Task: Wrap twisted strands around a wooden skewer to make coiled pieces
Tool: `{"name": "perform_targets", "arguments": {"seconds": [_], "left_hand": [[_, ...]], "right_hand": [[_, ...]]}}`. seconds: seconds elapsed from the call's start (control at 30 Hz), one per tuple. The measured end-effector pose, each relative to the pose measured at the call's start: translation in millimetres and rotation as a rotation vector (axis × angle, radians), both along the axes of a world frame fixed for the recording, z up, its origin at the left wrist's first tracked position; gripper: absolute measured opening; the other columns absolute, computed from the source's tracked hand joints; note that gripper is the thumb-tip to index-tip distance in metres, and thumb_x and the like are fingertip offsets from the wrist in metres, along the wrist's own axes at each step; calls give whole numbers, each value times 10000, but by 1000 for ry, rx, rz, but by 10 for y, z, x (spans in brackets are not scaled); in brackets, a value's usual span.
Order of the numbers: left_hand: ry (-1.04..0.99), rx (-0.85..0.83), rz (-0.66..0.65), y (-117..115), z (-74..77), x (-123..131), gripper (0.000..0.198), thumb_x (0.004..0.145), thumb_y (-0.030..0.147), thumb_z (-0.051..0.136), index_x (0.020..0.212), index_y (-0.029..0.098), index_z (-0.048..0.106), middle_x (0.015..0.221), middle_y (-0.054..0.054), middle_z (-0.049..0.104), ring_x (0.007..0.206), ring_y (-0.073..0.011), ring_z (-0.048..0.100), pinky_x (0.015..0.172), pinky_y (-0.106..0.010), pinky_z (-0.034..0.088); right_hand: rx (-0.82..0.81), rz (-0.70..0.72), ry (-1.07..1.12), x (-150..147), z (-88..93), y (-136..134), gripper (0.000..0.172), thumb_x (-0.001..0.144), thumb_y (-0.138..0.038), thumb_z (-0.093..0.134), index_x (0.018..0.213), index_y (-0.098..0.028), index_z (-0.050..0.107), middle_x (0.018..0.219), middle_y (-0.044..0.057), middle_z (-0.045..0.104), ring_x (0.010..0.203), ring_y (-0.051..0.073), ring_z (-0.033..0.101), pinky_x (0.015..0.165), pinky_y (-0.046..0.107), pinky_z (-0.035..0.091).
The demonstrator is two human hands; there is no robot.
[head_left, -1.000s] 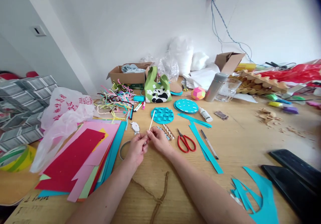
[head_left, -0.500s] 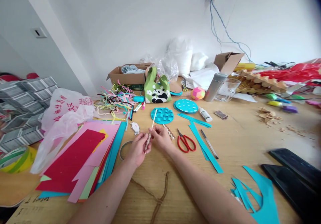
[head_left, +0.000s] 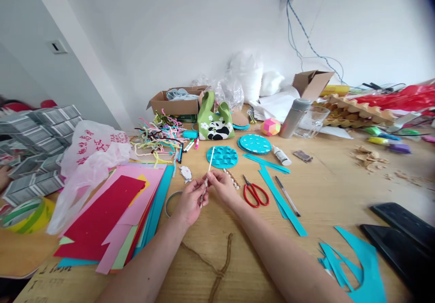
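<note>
My left hand (head_left: 190, 204) and my right hand (head_left: 222, 188) meet over the middle of the table, fingers closed on a thin white stick (head_left: 211, 159). The stick tilts up and away from me. Around its lower part is a pale, knobbly winding, mostly hidden by my fingers. Just beyond the stick's tip lies a blue disc (head_left: 224, 157) with curled flaps. A string of pale beads or shells (head_left: 233, 180) lies behind my right hand. Red-handled scissors (head_left: 255, 194) rest to its right. A grey ring (head_left: 167, 205) is partly hidden behind my left hand.
Coloured paper sheets (head_left: 102, 217) are stacked at left, beside a plastic bag (head_left: 91, 153). Brown twine (head_left: 219, 271) lies between my forearms. Blue strips (head_left: 283, 203), a pen (head_left: 288, 196) and phones (head_left: 397, 244) lie at right. A green panda bag (head_left: 207, 113) stands behind.
The whole view has shifted slightly, so things appear a little further right. Both hands keep their grip on the stick, with only slight finger movement.
</note>
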State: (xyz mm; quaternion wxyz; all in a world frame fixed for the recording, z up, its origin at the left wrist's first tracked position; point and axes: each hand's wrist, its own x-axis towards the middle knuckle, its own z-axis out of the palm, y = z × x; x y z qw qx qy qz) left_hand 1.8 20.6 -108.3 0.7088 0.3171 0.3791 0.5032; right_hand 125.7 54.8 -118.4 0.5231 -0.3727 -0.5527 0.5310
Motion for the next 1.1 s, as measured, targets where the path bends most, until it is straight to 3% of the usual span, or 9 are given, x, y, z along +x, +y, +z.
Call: {"name": "perform_targets", "arguments": {"seconds": [0.27,0.4,0.53,0.7,0.93,1.1], "left_hand": [[76,47,47,14,-69,-4,322,610,300,798,793,146,582,637,31,540,476,-43,446,419,-171,277],[30,30,22,11,-51,-5,318,605,279,808,808,141,605,649,22,571,491,-63,503,433,-184,343],[-18,-6,-55,5,-4,-4,294,660,296,777,851,135,623,689,-18,633,559,-117,597,525,-234,464],[8,-19,-142,-9,36,-7,324,672,336,774,876,141,614,697,-54,676,596,-171,649,535,-267,496],[137,9,-143,-16,7,-35,362,668,414,763,849,128,635,644,-36,659,502,-136,612,472,-236,474],[168,12,-208,-21,-22,-31,342,673,411,755,815,119,648,579,-10,615,458,-117,575,453,-225,447]], "right_hand": [[50,-48,-117,-8,-8,13,446,734,-591,619,608,-173,528,547,-18,513,513,108,437,507,244,348],[83,-101,-175,1,40,-13,430,741,-557,627,574,-190,479,502,-36,466,485,102,402,468,234,306],[13,-73,-92,25,43,-7,434,749,-574,612,585,-190,493,499,-27,503,468,104,420,471,237,336],[-30,-100,-13,41,23,17,441,701,-575,663,575,-177,519,529,-21,523,498,101,447,506,238,372],[-71,-52,78,26,27,13,377,674,-503,720,600,-168,564,521,-29,527,498,93,451,508,227,359],[-177,-53,127,44,32,29,424,740,-566,618,611,-162,601,449,-35,481,413,89,420,450,231,315]]}}
